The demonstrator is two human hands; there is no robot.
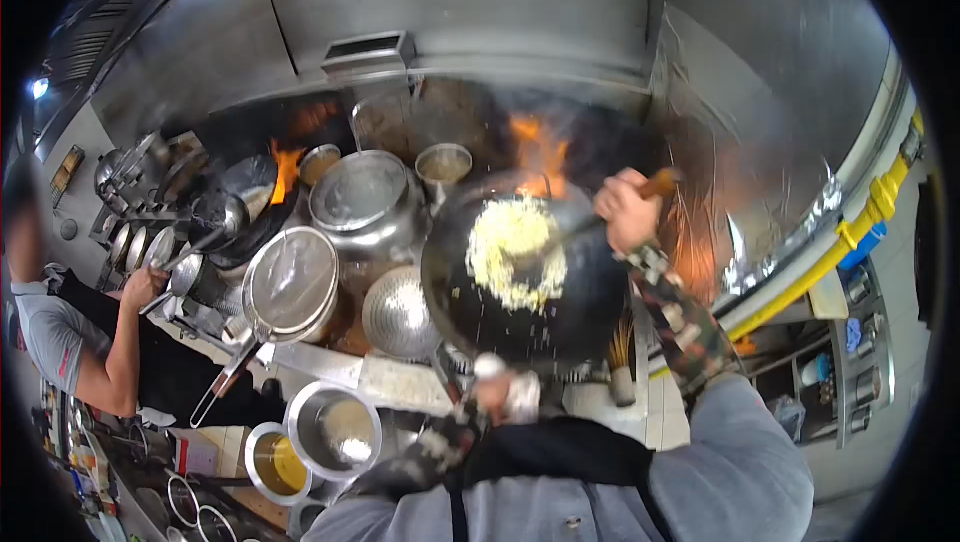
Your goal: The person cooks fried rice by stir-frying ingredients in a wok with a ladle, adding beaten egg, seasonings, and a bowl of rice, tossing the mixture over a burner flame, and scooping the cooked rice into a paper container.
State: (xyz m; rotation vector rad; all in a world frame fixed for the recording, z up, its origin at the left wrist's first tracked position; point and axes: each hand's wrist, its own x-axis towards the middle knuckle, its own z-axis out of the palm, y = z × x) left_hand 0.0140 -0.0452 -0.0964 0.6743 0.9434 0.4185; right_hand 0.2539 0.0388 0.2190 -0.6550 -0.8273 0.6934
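Observation:
A large black wok (590, 317) stands over a flaming burner in front of me, holding a mound of pale yellow-white fried rice (500, 232). My right hand (630, 210), above the wok's right side, is closed around the wooden-ended handle of a long ladle (575, 234). The ladle's head sits in the rice and is partly hidden. Close to the wok's near rim, my left hand (493, 397) is closed, gripping the wok with a whitish cloth (523, 398) against it. Blur hides the exact finger placement there.
Flames (540, 150) rise behind the wok. To its left stand a perforated strainer (398, 312), a lidded pot (362, 197) and a mesh sieve (292, 280). At far left a co-worker's hand (145, 285) holds another ladle (222, 222). A yellow pipe (800, 297) runs along the right.

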